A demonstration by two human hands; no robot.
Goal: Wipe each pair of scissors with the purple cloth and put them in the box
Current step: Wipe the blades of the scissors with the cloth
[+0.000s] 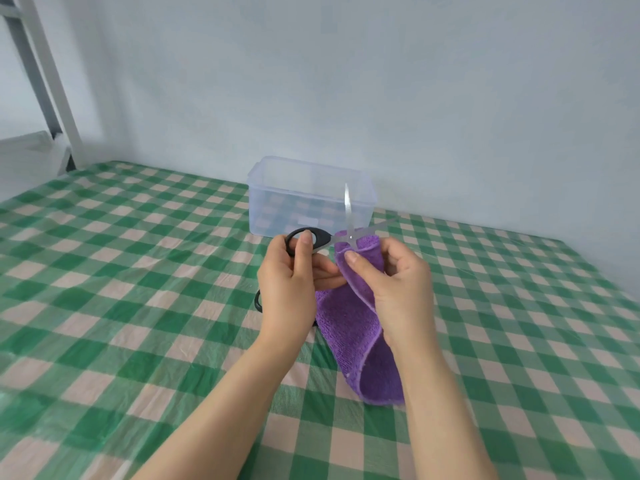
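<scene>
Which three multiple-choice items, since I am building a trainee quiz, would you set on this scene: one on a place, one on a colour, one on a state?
1. Where does the clear plastic box stand? A. on the green checked tablecloth, beyond the hands; B. on a shelf; C. on the floor.
2. What colour are the handles of the steel scissors in the left hand? A. red; B. black; C. yellow.
3. How do their blades stand? A. shut; B. spread open by the purple towelling cloth that the right hand pinches; C. snapped off.
1A: checks show under and around it. 2B: the loop by the thumb is black. 3B: the blades fork from the pivot.
</scene>
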